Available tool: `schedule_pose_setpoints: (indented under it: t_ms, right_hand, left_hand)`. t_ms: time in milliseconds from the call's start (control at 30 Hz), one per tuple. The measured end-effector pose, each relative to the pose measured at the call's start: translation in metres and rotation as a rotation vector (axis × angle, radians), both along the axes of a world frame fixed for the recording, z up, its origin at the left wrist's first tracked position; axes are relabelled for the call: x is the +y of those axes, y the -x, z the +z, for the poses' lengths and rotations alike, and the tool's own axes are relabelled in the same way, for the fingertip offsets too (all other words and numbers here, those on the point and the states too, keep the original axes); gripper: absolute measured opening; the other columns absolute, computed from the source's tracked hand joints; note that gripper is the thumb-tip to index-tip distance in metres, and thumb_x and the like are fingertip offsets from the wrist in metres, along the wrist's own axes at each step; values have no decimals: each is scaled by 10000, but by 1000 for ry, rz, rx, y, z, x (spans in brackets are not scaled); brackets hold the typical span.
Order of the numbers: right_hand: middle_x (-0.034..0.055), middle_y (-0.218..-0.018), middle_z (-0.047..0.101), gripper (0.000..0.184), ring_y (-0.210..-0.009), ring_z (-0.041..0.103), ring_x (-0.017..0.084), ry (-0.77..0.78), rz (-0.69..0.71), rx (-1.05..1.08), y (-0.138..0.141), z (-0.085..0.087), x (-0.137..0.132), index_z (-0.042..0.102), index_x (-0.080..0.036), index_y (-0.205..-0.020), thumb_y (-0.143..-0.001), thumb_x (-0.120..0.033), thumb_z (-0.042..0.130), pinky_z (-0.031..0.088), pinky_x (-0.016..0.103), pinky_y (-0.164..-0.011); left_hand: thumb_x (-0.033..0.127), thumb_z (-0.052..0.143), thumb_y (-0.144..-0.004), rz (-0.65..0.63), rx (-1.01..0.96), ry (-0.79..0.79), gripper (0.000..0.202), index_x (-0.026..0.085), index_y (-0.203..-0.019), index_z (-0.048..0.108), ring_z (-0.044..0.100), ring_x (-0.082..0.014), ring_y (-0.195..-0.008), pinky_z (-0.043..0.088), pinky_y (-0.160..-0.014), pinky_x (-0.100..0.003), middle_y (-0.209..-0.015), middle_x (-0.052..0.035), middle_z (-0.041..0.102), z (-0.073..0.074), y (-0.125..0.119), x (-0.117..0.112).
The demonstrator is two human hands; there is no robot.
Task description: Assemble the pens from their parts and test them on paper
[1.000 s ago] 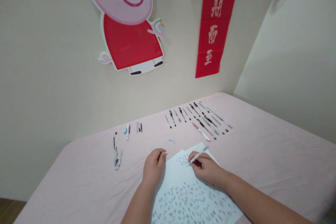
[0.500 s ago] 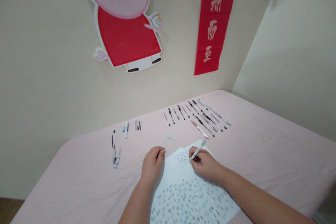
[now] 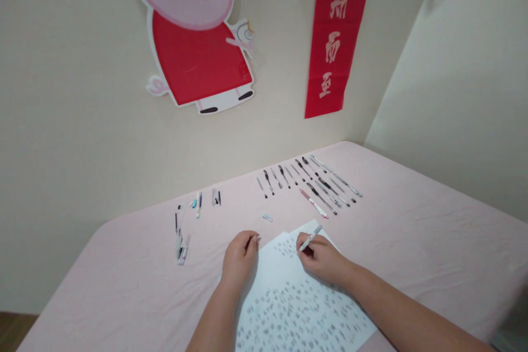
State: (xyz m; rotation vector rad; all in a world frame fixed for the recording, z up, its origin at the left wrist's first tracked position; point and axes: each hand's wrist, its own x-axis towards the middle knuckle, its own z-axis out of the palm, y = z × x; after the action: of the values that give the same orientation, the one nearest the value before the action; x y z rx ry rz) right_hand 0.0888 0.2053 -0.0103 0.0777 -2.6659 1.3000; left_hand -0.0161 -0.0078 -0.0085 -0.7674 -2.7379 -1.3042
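My right hand [image 3: 322,256] is closed round a white pen [image 3: 310,237], its tip down on the upper part of a white sheet of paper [image 3: 284,269]. Small dark marks cover the sheet's lower half, and a smaller patch of them lies left of the pen tip. At the sheet's upper left edge rests my left hand [image 3: 240,258], its fingers curled and the thumb against them. Whatever those fingers hold, if anything, is too small to make out. A light blue pen cap [image 3: 268,218] lies on the cloth beyond the paper.
Rows of pens [image 3: 289,176] lie at the back right, with a pink and white pen [image 3: 314,204] nearer me. Loose pen parts [image 3: 181,247] are on the left. The pink cloth [image 3: 136,286] covers the table, which meets the wall behind.
The pen in my right hand has tilted lower, and its top end has moved slightly down and left. My left hand stays at the paper's edge.
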Motion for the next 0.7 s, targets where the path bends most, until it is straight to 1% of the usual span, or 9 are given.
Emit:
schedule_pose_setpoints:
  t_ms: [167, 433, 533, 700]
  right_hand:
    - [-31, -598, 463, 98, -562, 452, 116, 20, 5, -24, 0, -2, 0, 523, -191, -662, -680, -108, 474, 338, 209, -537]
    - [-22, -601, 463, 95, -564, 451, 123, 16, -16, -15, 0, 4, -1, 507, -190, -650, -661, -106, 465, 341, 215, -532]
    - [-25, -602, 458, 89, -553, 449, 118, 30, -9, -36, 0, 1, -1, 505, -188, -649, -660, -107, 470, 334, 211, -523]
    - [-21, -621, 475, 101, -579, 467, 120, 36, 0, -9, 0, -5, 0, 512, -186, -642, -685, -105, 468, 346, 213, -547]
  left_hand:
    - [294, 449, -848, 3, 1, 2, 223, 202, -843, 651, 625, -205, -797, 474, -732, -331, -843, -57, 691, 0, 1, 0]
    - [288, 446, -847, -3, 5, -2, 230, 201, -850, 659, 629, -206, -793, 481, -735, -334, -847, -59, 695, 0, 1, 0]
    - [286, 451, -846, 3, 6, -1, 225, 200, -851, 659, 628, -205, -805, 480, -737, -331, -853, -58, 695, -1, 1, 0]
    - [301, 453, -848, -3, 4, -2, 229, 202, -850, 659, 627, -207, -801, 481, -731, -333, -845, -59, 695, 0, 0, 0]
